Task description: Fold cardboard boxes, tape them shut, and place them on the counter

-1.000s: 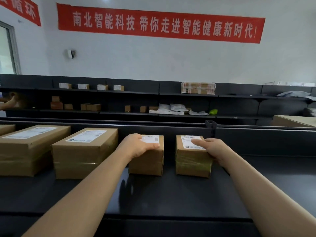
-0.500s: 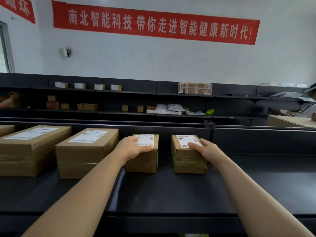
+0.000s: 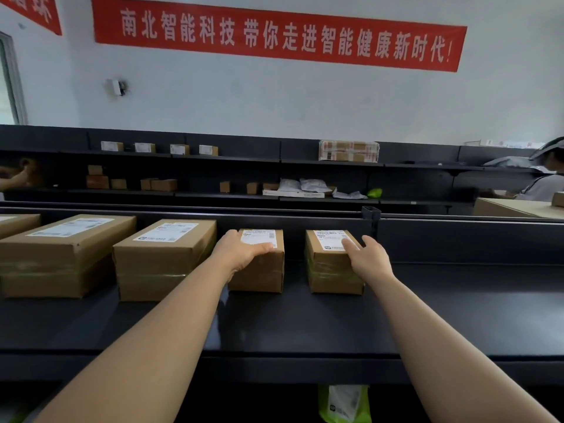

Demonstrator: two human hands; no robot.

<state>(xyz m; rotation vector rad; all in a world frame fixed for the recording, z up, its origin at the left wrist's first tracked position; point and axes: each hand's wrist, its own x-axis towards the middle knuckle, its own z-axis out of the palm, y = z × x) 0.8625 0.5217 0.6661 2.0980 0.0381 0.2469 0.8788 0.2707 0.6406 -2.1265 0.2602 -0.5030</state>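
Two small taped cardboard boxes with white labels stand side by side on the black counter (image 3: 305, 325). My left hand (image 3: 241, 250) lies over the top left corner of the left small box (image 3: 262, 273), with the thumb along its top front edge, gripping it. My right hand (image 3: 369, 257) is at the right small box (image 3: 329, 270); its fingers are straight and the index finger touches the label on top. Both boxes sit flat near the counter's back wall.
Two larger taped boxes (image 3: 164, 257) (image 3: 61, 254) stand in a row to the left, and a third is cut off at the edge. A black post (image 3: 370, 213) rises behind the small boxes. Back shelves (image 3: 274, 160) hold parcels. A person (image 3: 546, 178) stands far right. A green bag (image 3: 345, 404) lies below.
Both small boxes slid further back on the counter. My right hand loosened from its grip on the right box to straight fingers on top. A person came into view at the right.
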